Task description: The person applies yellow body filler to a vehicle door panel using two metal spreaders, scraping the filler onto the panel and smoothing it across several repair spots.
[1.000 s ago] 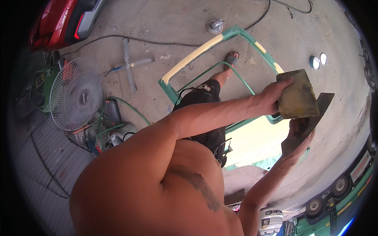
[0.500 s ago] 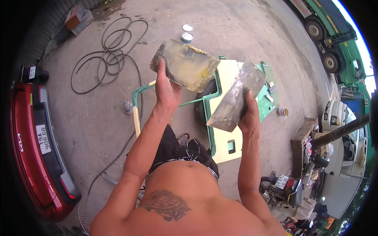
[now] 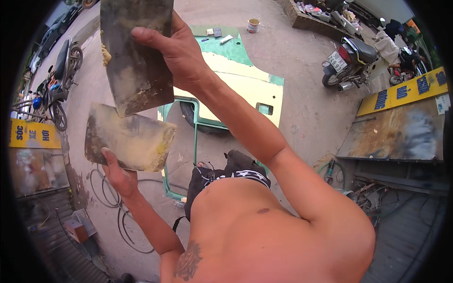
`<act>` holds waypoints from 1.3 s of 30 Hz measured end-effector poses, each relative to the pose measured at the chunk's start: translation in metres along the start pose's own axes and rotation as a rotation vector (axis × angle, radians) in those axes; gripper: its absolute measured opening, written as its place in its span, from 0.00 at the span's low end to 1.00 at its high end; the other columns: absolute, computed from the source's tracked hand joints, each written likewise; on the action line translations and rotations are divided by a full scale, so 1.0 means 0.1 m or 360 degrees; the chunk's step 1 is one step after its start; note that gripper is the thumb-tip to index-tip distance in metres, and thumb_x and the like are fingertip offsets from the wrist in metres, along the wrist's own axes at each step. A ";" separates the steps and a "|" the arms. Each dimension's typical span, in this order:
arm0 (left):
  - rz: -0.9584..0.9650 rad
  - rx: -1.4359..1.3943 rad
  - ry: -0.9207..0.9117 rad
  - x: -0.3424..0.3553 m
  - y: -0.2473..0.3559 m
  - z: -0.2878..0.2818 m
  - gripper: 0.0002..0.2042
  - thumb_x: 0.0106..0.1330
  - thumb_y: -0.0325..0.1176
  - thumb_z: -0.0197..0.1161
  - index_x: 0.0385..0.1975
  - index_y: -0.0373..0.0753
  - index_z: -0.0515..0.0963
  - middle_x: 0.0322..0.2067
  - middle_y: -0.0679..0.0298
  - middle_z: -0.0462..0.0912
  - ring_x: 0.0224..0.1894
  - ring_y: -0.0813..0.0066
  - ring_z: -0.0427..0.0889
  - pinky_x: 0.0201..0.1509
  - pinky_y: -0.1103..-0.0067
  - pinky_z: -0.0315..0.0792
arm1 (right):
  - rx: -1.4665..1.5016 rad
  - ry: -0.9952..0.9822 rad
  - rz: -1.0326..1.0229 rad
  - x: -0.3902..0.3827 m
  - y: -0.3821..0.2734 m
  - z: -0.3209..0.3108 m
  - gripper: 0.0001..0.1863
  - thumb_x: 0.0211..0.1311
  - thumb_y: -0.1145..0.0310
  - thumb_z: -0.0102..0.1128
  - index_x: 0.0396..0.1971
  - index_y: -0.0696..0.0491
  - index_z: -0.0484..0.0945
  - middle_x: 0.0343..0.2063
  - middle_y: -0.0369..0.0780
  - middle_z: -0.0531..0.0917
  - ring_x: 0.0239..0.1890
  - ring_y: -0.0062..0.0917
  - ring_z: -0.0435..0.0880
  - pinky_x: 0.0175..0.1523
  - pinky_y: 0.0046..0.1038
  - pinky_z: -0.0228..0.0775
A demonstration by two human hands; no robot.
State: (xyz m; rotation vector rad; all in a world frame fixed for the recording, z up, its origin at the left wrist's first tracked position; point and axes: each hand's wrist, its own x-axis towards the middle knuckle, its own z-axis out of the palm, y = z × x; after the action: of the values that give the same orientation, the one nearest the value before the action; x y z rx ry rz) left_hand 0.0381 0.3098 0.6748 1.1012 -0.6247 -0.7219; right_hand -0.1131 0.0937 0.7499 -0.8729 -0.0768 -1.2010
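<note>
My left hand (image 3: pixel 120 177) grips a flat, thin plate (image 3: pixel 130 137) smeared with pale yellow paste, thumb over its lower edge. Raised above it, my right hand (image 3: pixel 181 54) clasps a second, darker plate (image 3: pixel 139 66) with the thumb across its face. A lump of cream paste (image 3: pixel 105 54) clings to the darker plate's left edge. The two plates are close together, their edges overlapping in view; whether they touch I cannot tell. Beyond them lies a green vehicle panel (image 3: pixel 243 80) with cream-coloured patches, a dark tyre (image 3: pixel 188 113) showing beneath it.
On the panel's green end lie a white tube (image 3: pixel 226 39) and small blocks (image 3: pixel 217 32). An open tin (image 3: pixel 253 25) stands beyond it. A black hose (image 3: pixel 123 226) coils at lower left. A motorbike (image 3: pixel 351 59) and a bench with a stained board (image 3: pixel 401 134) are at right.
My view has swung round to the right. Both plates have moved left in view, the right-hand one now higher. A paste lump shows on the right-hand plate's edge; earlier one showed on the left-hand plate.
</note>
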 end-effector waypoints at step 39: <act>-0.0644 -0.0179 -0.0587 1.37 -0.33 0.16 0.14 0.73 0.35 0.56 0.46 0.28 0.70 0.30 0.62 0.71 0.30 0.76 0.70 0.30 0.82 0.67 | -0.1201 0.3833 0.1206 -6.93 -0.12 -2.68 0.27 0.59 0.55 0.65 0.51 0.60 0.79 0.52 0.51 0.81 0.54 0.43 0.80 0.59 0.39 0.71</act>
State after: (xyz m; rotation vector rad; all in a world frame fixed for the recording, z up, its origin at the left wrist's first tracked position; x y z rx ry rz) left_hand 0.1042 0.1845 0.6621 1.0068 -0.6676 -1.3148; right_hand -0.5029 0.4645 0.2374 0.4619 2.4544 -0.7955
